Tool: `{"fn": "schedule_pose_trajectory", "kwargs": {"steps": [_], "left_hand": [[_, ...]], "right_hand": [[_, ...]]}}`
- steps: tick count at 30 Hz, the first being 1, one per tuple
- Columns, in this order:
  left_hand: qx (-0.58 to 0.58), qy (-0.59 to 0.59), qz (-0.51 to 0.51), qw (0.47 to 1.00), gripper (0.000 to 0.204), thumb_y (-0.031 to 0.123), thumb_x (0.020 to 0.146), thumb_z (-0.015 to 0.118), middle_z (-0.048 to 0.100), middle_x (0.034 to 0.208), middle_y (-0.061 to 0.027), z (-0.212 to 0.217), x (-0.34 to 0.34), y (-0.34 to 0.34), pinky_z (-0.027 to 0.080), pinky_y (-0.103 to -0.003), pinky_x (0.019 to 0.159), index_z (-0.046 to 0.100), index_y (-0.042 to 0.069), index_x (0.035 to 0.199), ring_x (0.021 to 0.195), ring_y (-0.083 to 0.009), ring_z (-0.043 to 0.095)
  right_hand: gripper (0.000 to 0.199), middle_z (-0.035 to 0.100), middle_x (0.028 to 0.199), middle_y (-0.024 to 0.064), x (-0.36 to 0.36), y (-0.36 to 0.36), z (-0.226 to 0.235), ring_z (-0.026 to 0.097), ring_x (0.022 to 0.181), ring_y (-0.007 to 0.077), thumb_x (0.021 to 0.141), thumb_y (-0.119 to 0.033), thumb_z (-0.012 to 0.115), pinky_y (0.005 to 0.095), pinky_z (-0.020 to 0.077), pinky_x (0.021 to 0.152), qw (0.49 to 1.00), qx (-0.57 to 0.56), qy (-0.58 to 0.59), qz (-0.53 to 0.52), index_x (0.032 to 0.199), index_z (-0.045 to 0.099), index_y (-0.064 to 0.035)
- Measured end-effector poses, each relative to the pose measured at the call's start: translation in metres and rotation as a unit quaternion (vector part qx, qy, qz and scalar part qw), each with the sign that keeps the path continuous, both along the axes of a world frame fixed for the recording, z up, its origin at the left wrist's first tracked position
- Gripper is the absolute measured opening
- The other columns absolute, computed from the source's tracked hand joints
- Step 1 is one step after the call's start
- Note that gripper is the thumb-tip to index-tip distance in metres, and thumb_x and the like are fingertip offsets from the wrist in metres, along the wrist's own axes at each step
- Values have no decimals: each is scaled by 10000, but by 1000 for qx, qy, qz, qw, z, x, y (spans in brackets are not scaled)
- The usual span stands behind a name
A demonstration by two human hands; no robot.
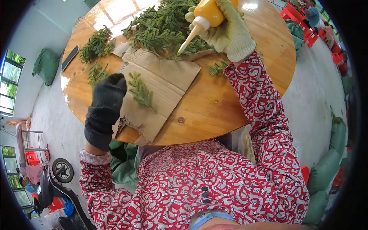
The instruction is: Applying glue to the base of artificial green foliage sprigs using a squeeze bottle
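Observation:
My right hand (232, 40), in a pale work glove, grips a yellow squeeze bottle (211, 14). Its long cream nozzle slants down to the left, the tip close to the far edge of a flattened piece of cardboard (174, 82). My left hand (108, 94) wears a dark glove and is closed beside the cardboard's left side; what it holds, if anything, is hidden. Right of that hand, a green artificial fir sprig (142, 92) lies on the cardboard. A large heap of similar sprigs (161, 32) is spread beyond it, partly behind the bottle.
Everything rests on a round varnished wooden table (214, 109). A smaller clump of sprigs (96, 44) and a dark flat phone-like object (69, 58) are at its left. Green sacks (46, 67) stand on the floor, and a scooter (57, 188) is at lower left.

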State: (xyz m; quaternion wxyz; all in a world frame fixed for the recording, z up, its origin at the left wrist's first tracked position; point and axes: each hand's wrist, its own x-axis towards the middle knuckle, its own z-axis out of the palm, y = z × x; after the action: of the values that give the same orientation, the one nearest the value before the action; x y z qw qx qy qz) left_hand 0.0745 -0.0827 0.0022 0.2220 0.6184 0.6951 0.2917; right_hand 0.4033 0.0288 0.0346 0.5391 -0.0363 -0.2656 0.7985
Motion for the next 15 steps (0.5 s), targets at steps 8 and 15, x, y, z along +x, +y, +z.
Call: {"fn": "schedule_pose_trajectory", "kwargs": {"steps": [8,15], "left_hand": [[325,259,-314,854,190,-5,787,635,652,1089,-185,39,13,-5,488,-414,942,667,25,972,1103,-345,616],[218,252,-404,852,217,9,729,639,619,1075,-156,27,1,10,465,-452,939,621,33,943,1063,-378,573]], "right_hand": [[370,637,996,192,-2,-4,-2,685,887,349,973,-333,597,434,639,634,1000,18,-7,-13,1193,492,-54],[363,639,994,179,-6,-9,1,688,875,337,968,-323,608,441,637,632,999,4,-20,-30,1183,493,-54]]}}
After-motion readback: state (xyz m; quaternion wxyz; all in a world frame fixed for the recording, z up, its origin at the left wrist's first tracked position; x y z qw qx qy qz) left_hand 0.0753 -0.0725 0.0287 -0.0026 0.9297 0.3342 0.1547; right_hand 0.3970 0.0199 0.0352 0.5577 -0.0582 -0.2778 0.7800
